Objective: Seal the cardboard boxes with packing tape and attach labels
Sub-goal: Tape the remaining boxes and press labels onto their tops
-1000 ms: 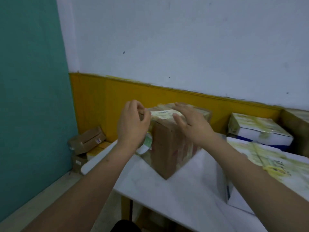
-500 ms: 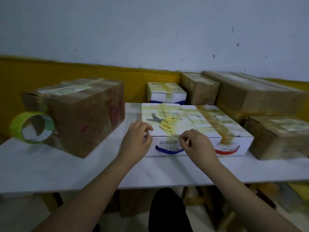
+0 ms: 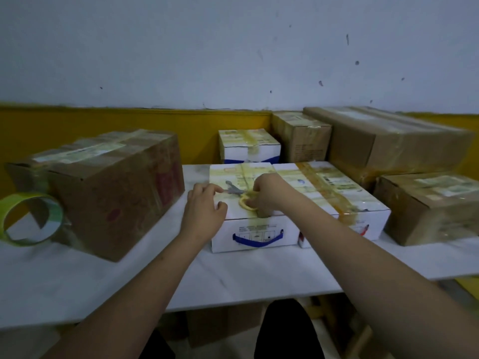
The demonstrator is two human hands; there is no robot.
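A brown cardboard box with a label taped on top stands at the left of the white table. A roll of packing tape hangs from its left end. In the middle lies a white taped box with yellow-handled scissors on top. My right hand closes around the scissors' yellow handles. My left hand rests on the white box beside the blades, fingers curled, one fingertip touching the blade tip.
A second white box lies right of the first. A small white box and several taped brown boxes stand behind and to the right, against the yellow and white wall.
My head turned right from the brown box to the white boxes. Both hands left the brown box's label and moved onto the white box; my right hand took hold of the scissors.
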